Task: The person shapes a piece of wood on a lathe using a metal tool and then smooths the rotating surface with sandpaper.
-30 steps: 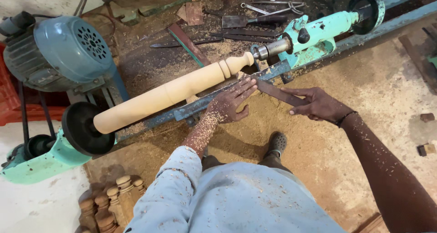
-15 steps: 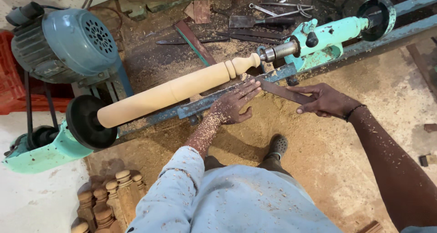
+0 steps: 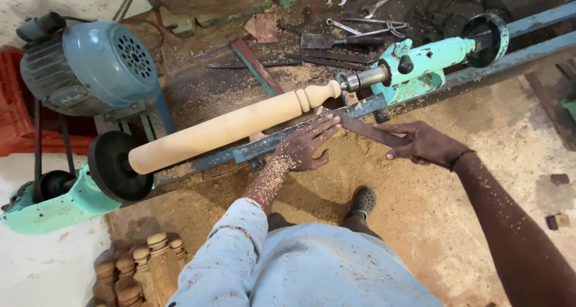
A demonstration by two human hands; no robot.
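Change since the earlier frame: view drifted slightly; both hands remain on the tool. Red crate (image 3: 24, 112), far left behind the blue motor (image 3: 90, 64). Pale turned spindle (image 3: 231, 127), beaded at its right end, mounted on the lathe (image 3: 420, 64). Left hand (image 3: 306, 146), sawdust-covered, presses the flat chisel (image 3: 366, 129) down; right hand (image 3: 423, 144) grips its handle end.

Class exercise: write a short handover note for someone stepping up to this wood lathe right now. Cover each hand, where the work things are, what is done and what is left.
Left hand: fingers pressing the flat chisel down near its tip, beside the lathe bed.
Right hand: gripping the chisel's back end.
Wooden spindle: mounted between the black faceplate and the tailstock.
Done: long body rounded, knob and beads shaped at the tailstock end.
Left: the chisel edge sits at the beaded end; detail there looks unfinished.
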